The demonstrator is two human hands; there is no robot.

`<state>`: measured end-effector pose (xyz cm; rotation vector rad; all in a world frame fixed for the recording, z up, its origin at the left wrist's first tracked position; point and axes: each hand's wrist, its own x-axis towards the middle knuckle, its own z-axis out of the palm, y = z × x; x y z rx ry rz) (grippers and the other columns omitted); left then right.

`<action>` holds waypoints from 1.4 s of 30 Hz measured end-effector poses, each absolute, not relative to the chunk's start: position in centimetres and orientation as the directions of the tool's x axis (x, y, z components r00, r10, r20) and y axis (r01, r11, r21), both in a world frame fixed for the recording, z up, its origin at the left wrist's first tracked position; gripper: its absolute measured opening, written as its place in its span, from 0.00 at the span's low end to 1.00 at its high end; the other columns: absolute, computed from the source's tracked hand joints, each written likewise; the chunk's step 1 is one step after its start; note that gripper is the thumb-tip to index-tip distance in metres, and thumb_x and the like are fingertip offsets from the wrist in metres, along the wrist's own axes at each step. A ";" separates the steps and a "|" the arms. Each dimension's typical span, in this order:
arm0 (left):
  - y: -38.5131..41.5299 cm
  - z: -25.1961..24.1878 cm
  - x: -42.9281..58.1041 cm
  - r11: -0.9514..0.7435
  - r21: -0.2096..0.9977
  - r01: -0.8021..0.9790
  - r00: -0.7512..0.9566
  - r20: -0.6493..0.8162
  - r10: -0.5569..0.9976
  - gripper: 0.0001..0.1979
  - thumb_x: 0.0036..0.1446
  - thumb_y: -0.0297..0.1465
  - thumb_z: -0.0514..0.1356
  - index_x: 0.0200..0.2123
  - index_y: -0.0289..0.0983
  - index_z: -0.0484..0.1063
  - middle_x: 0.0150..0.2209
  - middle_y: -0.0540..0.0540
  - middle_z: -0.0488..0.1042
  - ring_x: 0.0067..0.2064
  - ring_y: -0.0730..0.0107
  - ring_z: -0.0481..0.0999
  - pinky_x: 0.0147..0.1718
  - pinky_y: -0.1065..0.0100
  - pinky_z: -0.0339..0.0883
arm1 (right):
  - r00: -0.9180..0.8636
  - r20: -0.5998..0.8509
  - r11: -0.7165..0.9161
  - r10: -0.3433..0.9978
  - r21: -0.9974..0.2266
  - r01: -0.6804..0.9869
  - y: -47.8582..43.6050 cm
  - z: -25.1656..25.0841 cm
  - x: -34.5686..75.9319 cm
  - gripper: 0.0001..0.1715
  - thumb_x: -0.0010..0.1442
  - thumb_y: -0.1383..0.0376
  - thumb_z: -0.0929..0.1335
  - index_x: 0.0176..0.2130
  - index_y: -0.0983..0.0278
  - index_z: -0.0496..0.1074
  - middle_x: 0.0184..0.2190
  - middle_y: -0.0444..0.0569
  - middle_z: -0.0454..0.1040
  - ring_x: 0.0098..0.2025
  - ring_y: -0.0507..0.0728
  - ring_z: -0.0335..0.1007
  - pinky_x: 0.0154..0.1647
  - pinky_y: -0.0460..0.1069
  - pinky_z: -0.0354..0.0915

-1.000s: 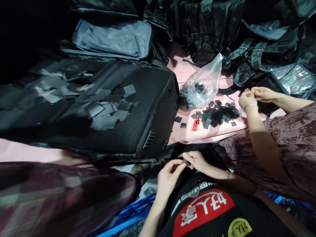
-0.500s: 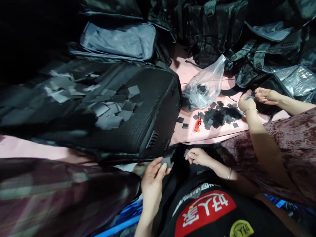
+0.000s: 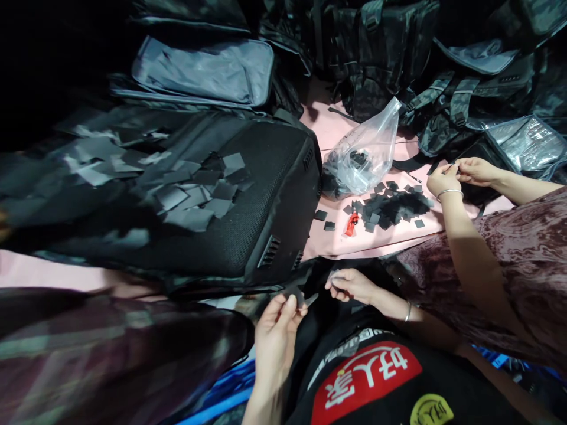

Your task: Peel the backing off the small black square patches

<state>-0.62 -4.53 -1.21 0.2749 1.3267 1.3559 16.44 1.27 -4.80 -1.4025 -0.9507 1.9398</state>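
Observation:
Low in front of my apron, my left hand (image 3: 278, 324) pinches a dark square piece (image 3: 293, 293) between thumb and fingers. A second thin piece (image 3: 311, 300) sticks out past its fingertips. To the right, a little apart, my right hand (image 3: 354, 286) is closed on a small thin greyish piece (image 3: 333, 275), whose kind I cannot make out. Just beyond my hands lies a large black backpack (image 3: 248, 236), with a loose pile of dark square pieces (image 3: 195, 206) on its mesh panel.
On the pink table (image 3: 316, 245) lie scattered dark squares (image 3: 390, 206), a small red-handled tool (image 3: 351, 224) and a clear plastic bag (image 3: 367, 153). A co-worker's hands (image 3: 460, 174) hold something small at the right. Camouflage backpacks (image 3: 381, 59) line the back; a sleeve shows at left.
My right hand has moved slightly left, toward my left hand. The square in my left hand has tilted, and the thin piece shows more. The co-worker's hands have come closer together.

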 end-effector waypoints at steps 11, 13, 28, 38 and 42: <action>-5.5 -3.3 1.2 0.411 0.855 -0.317 -0.245 -0.493 0.835 0.17 0.38 0.39 0.70 0.30 0.34 0.75 0.27 0.49 0.74 0.25 0.74 0.68 0.26 0.70 0.66 | -0.212 -0.367 -0.312 0.906 -0.916 0.253 0.3 -6.2 13.6 0.28 0.60 0.52 0.61 0.17 0.65 0.59 0.13 0.41 0.58 0.18 0.46 0.54 0.20 0.43 0.50; -5.2 -4.0 1.4 0.389 0.892 -0.230 -0.276 -0.443 0.853 0.16 0.39 0.39 0.69 0.29 0.34 0.75 0.27 0.48 0.74 0.25 0.72 0.70 0.27 0.69 0.67 | -0.239 -0.278 -0.186 0.930 -0.920 0.346 -0.1 -5.9 13.4 0.28 0.61 0.55 0.60 0.16 0.65 0.58 0.13 0.41 0.57 0.20 0.47 0.55 0.23 0.43 0.51; -6.9 -4.4 -2.2 0.124 0.917 0.378 -0.272 -0.018 0.962 0.07 0.52 0.36 0.61 0.29 0.38 0.73 0.36 0.43 0.76 0.39 0.61 0.76 0.39 0.63 0.69 | -0.398 -0.294 -0.195 0.869 -0.943 0.269 2.4 -5.6 14.6 0.13 0.55 0.60 0.68 0.39 0.62 0.77 0.29 0.44 0.75 0.24 0.48 0.66 0.30 0.44 0.61; -7.0 -4.3 -1.5 0.021 0.820 0.572 -0.231 0.136 0.963 0.07 0.54 0.36 0.59 0.31 0.39 0.74 0.37 0.43 0.77 0.39 0.62 0.76 0.41 0.62 0.70 | -0.441 -0.400 -0.408 0.804 -0.909 0.081 1.9 -5.2 12.1 0.12 0.47 0.60 0.72 0.27 0.68 0.73 0.16 0.40 0.66 0.19 0.46 0.56 0.21 0.42 0.52; -7.3 -5.5 -1.7 0.142 0.905 0.401 -0.298 -0.017 0.955 0.10 0.53 0.38 0.60 0.32 0.38 0.74 0.36 0.44 0.77 0.37 0.63 0.76 0.39 0.63 0.71 | -0.464 -0.480 -0.540 0.744 -0.842 0.006 1.2 -5.5 11.9 0.14 0.51 0.58 0.70 0.31 0.68 0.72 0.13 0.36 0.56 0.14 0.43 0.48 0.17 0.41 0.45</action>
